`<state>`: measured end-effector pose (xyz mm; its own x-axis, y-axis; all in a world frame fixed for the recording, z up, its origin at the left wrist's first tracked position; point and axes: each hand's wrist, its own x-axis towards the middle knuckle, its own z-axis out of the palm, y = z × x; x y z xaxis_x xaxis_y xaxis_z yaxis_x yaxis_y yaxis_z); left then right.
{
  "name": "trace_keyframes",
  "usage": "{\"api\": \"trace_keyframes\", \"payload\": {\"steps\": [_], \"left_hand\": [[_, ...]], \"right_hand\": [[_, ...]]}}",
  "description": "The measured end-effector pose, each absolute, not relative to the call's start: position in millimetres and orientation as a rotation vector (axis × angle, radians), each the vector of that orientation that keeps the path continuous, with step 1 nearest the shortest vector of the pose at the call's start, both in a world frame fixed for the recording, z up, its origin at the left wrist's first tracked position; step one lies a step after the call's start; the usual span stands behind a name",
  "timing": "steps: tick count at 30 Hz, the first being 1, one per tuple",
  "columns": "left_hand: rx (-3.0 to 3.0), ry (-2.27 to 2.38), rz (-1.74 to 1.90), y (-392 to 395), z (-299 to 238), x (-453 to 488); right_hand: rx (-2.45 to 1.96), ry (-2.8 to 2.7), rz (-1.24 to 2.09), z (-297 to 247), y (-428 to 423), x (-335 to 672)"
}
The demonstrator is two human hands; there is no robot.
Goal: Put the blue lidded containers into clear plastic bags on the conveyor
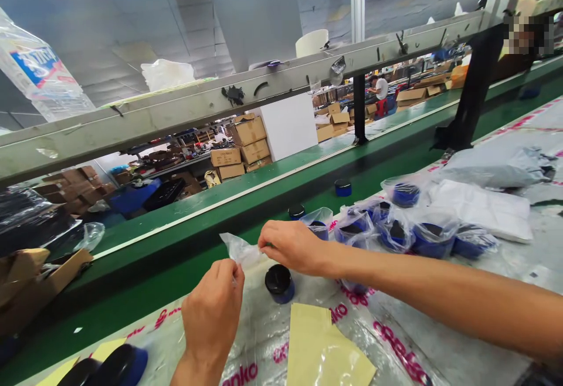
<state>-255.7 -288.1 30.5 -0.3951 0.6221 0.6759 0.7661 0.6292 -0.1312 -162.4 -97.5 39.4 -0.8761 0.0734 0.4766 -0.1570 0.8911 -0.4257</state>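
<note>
Both hands pinch a small clear plastic bag (240, 250) above the work surface. My left hand (213, 310) grips its lower edge with closed fingers. My right hand (292, 246) reaches across from the right and pinches the bag's upper right edge. Just below the bag stands a small blue jar with a black lid (279, 283), not touched by either hand. A pale yellow pouch (323, 351) lies flat in front of the jar.
Several bagged blue jars (396, 234) lie in a heap to the right, with white and grey packets (479, 207) behind them. A green conveyor belt (211, 239) runs along the far side. Two loose jars (342, 187) stand on it. Cardboard boxes (30, 280) sit left.
</note>
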Motion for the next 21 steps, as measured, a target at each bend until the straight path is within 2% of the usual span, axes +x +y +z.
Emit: {"api": "trace_keyframes", "payload": {"steps": [3,9,15,21], "left_hand": [[-1.111,-1.995,-0.073,-281.8,20.8,-264.5],[-1.348,-2.067,-0.053,-271.8,-9.3,-262.4],[-1.449,-2.394,-0.16,-280.1,-8.3,-253.6],[-1.554,-2.262,-0.114,-292.2,-8.3,-249.2]], "right_hand": [[0.168,-2.638,0.345,35.8,-89.5,-170.1],[0.228,-2.781,-0.024,12.7,-74.1,-160.4],[0.178,-2.821,-0.012,11.5,-71.5,-136.5],[0.304,-2.797,0.087,12.3,-75.9,-119.8]]}}
